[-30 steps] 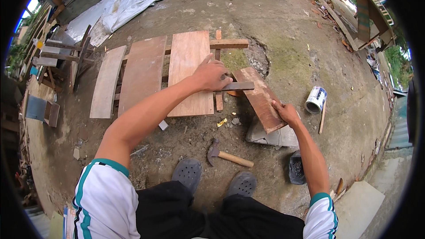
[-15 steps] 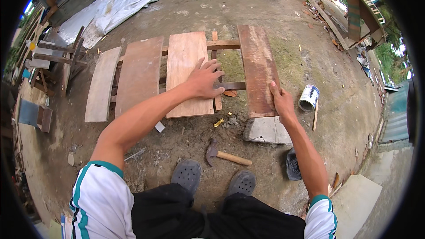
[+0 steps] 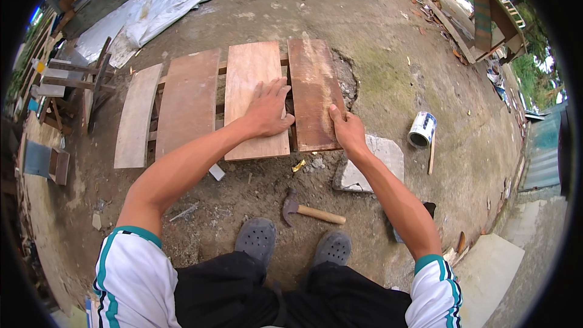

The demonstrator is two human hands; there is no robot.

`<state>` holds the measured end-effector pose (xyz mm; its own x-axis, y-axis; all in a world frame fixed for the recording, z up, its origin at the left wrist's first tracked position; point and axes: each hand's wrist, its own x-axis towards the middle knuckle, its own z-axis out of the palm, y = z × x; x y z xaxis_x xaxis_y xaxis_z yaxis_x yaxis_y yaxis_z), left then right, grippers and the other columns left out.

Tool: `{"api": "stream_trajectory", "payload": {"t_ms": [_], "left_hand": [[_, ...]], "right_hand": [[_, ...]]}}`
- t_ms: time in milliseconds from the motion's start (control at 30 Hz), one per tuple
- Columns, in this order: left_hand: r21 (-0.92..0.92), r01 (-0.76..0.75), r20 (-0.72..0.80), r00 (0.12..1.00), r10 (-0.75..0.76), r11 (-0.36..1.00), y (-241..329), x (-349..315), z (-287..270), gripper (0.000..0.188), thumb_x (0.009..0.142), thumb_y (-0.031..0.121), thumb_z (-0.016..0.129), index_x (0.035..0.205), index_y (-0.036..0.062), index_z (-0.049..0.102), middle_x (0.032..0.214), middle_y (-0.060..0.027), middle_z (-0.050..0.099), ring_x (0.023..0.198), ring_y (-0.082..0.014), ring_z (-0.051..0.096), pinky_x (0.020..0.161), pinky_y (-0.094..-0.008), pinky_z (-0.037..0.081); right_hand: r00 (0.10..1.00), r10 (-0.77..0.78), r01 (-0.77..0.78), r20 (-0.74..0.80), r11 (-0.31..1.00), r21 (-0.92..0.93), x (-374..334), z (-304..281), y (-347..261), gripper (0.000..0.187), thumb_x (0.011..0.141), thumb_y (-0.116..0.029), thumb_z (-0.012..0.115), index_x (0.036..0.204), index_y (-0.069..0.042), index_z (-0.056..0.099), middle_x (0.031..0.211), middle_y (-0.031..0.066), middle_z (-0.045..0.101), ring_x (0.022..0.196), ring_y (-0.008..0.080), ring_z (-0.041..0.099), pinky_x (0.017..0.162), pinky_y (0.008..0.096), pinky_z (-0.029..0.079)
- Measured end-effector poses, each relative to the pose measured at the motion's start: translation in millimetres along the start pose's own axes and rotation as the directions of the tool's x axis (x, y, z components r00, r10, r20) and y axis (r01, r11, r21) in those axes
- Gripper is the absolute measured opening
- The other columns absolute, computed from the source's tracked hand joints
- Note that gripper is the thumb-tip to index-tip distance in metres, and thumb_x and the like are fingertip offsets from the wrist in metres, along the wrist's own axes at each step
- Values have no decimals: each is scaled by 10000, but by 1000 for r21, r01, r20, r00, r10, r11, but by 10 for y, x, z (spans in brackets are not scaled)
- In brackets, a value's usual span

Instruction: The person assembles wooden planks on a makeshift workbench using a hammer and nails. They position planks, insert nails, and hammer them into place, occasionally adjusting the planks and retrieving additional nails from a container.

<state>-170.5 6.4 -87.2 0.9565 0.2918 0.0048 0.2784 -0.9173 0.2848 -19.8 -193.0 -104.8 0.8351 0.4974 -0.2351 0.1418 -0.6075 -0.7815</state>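
Observation:
My left hand lies with fingers spread on a pale wooden board, near its right edge. With the thumb on top, my right hand grips the right edge of a darker, stained board; its other fingers are mostly hidden. This darker board rests over the right end of a low wooden frame, a narrow gap from the pale one. Farther left across the same frame lie a brown board and a narrower pale board.
A hammer lies before my feet. Right of the boards are a concrete slab, a paint can and a thin stick. A silvery sheet spreads at the far left, by stacked wooden pieces. A wooden structure leans at the far right.
My right hand has moved left with the dark board, bringing it close beside the pale board and uncovering more of the concrete slab. My left hand has stayed on the pale board.

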Motion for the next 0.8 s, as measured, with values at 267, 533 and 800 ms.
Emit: {"api": "stream_trajectory", "payload": {"t_ms": [267, 533, 800], "left_hand": [[25, -6, -41, 999, 7, 1000, 23, -3, 32, 723, 952, 339, 546, 1534, -29, 325, 1643, -206, 252, 1557, -343, 175, 1273, -531, 109], [36, 51, -140, 989, -46, 998, 97, 77, 134, 803, 1029, 558, 446, 1485, -101, 403, 1621, -245, 285, 1550, -361, 189, 1259, -536, 117], [58, 80, -103, 992, -74, 995, 121, 123, 151, 887, 1007, 625, 451, 1498, -110, 378, 1621, -270, 264, 1550, -374, 180, 1260, -542, 103]], "right_hand": [[1000, -22, 22, -2, 999, -32, -64, -42, -95, 654, 962, -574, 607, 995, 71, 715, 920, 262, 726, 886, 394, 705, 816, 477, 511], [998, 43, -45, -43, 998, -52, -118, 33, -189, 714, 925, -600, 648, 933, 112, 698, 887, 288, 715, 823, 384, 712, 761, 479, 517], [998, 58, -55, 34, 996, -70, -57, -85, -90, 741, 910, -640, 658, 810, 93, 712, 712, 206, 686, 676, 303, 672, 679, 438, 503]]}}
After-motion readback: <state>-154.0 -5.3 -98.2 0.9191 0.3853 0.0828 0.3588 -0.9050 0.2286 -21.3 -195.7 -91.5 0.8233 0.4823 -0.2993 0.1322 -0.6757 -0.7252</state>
